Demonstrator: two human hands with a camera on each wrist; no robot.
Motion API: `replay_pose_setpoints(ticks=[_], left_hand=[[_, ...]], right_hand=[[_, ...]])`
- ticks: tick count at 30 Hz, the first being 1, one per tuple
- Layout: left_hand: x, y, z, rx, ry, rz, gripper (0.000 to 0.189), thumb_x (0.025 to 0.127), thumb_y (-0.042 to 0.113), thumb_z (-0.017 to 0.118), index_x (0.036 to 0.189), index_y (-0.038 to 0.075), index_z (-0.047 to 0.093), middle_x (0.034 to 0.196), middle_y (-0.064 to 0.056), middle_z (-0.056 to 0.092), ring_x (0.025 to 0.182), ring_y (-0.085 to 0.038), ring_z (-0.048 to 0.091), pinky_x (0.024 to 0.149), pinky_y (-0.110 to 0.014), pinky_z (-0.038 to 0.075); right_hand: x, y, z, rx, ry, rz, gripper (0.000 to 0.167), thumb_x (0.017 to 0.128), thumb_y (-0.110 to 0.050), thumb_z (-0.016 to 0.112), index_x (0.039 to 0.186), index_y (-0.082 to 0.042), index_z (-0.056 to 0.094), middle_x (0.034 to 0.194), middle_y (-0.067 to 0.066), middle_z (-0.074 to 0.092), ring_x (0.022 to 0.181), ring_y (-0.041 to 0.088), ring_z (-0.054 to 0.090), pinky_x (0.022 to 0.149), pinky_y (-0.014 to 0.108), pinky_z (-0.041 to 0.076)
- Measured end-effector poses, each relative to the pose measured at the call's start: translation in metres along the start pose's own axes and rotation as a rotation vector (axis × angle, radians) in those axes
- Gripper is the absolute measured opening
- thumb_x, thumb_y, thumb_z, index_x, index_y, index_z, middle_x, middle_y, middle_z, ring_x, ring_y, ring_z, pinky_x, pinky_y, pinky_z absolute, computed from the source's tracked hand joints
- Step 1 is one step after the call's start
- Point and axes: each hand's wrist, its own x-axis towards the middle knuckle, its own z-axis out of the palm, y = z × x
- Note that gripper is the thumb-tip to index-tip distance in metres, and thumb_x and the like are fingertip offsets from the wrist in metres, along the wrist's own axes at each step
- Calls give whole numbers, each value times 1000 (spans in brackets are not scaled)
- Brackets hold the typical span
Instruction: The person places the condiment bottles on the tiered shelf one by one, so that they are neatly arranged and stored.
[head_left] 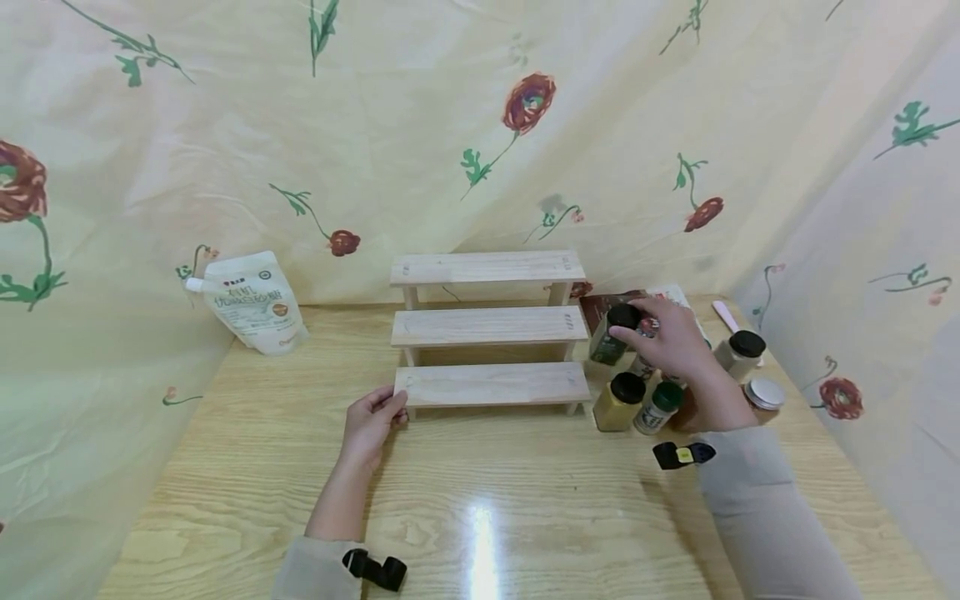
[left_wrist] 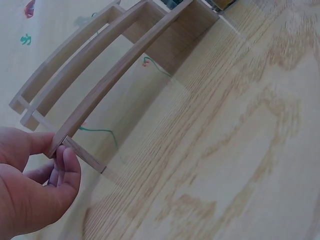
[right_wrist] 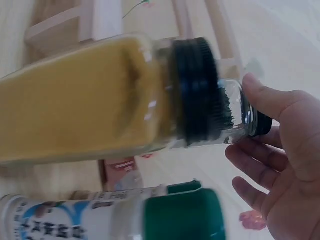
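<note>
Being pinched at its black lid [head_left: 624,315] by the thumb and bent fingers of the right hand [head_left: 673,337], a green-filled jar [head_left: 606,347] is being held just beside the right end of a three-step wooden rack [head_left: 491,383], whose lowest step is being gripped at its left end by the left hand [head_left: 371,427]. Near the right hand, a yellow-filled jar [head_left: 617,412] and a green-capped bottle [head_left: 658,408] are being supported by the tabletop [head_left: 262,450].

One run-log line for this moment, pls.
left hand: grips wooden rack at front left corner | right hand: holds jar of dark-green contents by black lid | white pouch: left of rack, untouched
</note>
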Motion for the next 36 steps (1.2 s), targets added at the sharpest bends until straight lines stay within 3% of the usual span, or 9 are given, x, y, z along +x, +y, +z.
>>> replay_pose_setpoints(ticks=[4, 6, 10, 15, 19, 23, 27, 36], left_hand=[[0, -1, 0, 2, 0, 3, 42, 99, 7, 66, 133, -14, 54, 97, -6, 65, 81, -11, 62, 70, -16, 58], [0, -1, 0, 2, -1, 3, 41, 99, 7, 66, 133, -14, 54, 97, -6, 65, 81, -12, 63, 70, -16, 58], [0, 1, -1, 8, -8, 2, 42, 100, 8, 66, 133, -14, 54, 98, -7, 65, 83, -13, 63, 71, -16, 58], [-1, 2, -1, 12, -15, -3, 43, 100, 8, 65, 135, -14, 52, 99, -7, 65, 84, -14, 63, 72, -16, 58], [-1, 2, -1, 9, -9, -9, 42, 100, 7, 66, 134, -14, 53, 98, -7, 65, 84, -14, 64, 72, -16, 59], [0, 2, 1, 6, -8, -12, 43, 99, 8, 66, 134, -13, 53, 97, -7, 66, 83, -14, 64, 72, -16, 59], [1, 1, 1, 8, -12, -16, 44, 99, 8, 66, 136, -13, 52, 98, -7, 65, 83, -14, 64, 73, -16, 59], [-1, 3, -1, 0, -9, -32, 44, 99, 9, 67, 135, -12, 53, 99, -7, 65, 84, -14, 64, 73, -17, 59]], right_hand=[[4, -8, -4, 2, 63, -49, 38, 93, -23, 76, 116, 6, 66, 92, 18, 60, 77, 31, 51, 64, 37, 40], [6, -12, -6, -1, 86, -74, 34, 92, -21, 78, 113, 5, 68, 88, 14, 60, 75, 27, 50, 63, 32, 38], [8, -18, -11, 21, 102, -88, 31, 91, -17, 79, 111, 4, 68, 92, 15, 63, 78, 27, 55, 64, 30, 42], [11, -26, -19, 67, 99, -45, 32, 94, -20, 75, 114, 4, 67, 102, 18, 64, 88, 33, 62, 73, 37, 52], [15, -32, -24, 105, 107, -24, 34, 96, -22, 73, 117, 3, 67, 106, 17, 65, 92, 30, 63, 76, 20, 55], [22, -38, -28, 150, 135, -24, 35, 96, -21, 73, 119, 4, 67, 108, 16, 64, 93, 17, 59, 74, 3, 49], [28, -44, -29, 155, 167, -35, 34, 95, -20, 74, 119, 3, 67, 108, 14, 64, 94, 13, 57, 73, 1, 48], [50, -63, -20, 205, 165, -90, 32, 94, -16, 75, 118, 3, 67, 109, 16, 63, 99, 27, 62, 76, 5, 52]])
